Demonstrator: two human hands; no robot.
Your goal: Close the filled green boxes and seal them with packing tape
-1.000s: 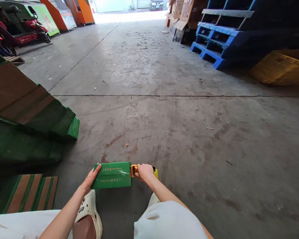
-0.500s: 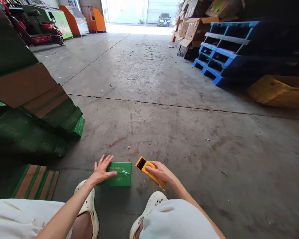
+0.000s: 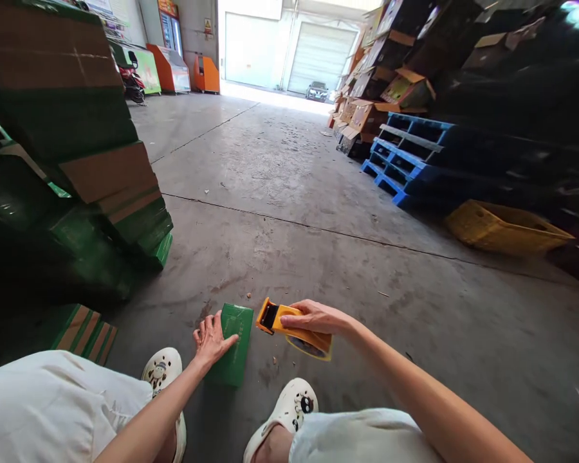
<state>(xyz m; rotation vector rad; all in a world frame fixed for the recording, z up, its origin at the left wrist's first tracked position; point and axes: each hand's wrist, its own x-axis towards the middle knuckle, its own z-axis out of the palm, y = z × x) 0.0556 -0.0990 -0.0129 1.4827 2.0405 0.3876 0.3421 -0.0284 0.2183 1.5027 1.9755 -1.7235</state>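
Observation:
A small green box (image 3: 236, 350) stands on the concrete floor between two white clogs. My left hand (image 3: 213, 341) rests against its left side and top, fingers spread and thumb reaching across the box. In my right hand (image 3: 309, 318) is a yellow tape dispenser (image 3: 282, 316), its dark head pointing left toward the box with a small gap between them. Part of the tape roll shows below the dispenser's body. The thumb lies on top of the handle.
Stacked green and brown cartons (image 3: 110, 173) rise on the left, with striped flat boxes (image 3: 89, 331) near my left knee. Blue pallets (image 3: 400, 157), a yellow crate (image 3: 506, 228) and piled cardboard boxes (image 3: 361, 119) line the right side.
The green box has turned from lying crosswise to pointing lengthwise, with my left hand still on it. The dispenser is more level and its roll now shows. The view has tilted up.

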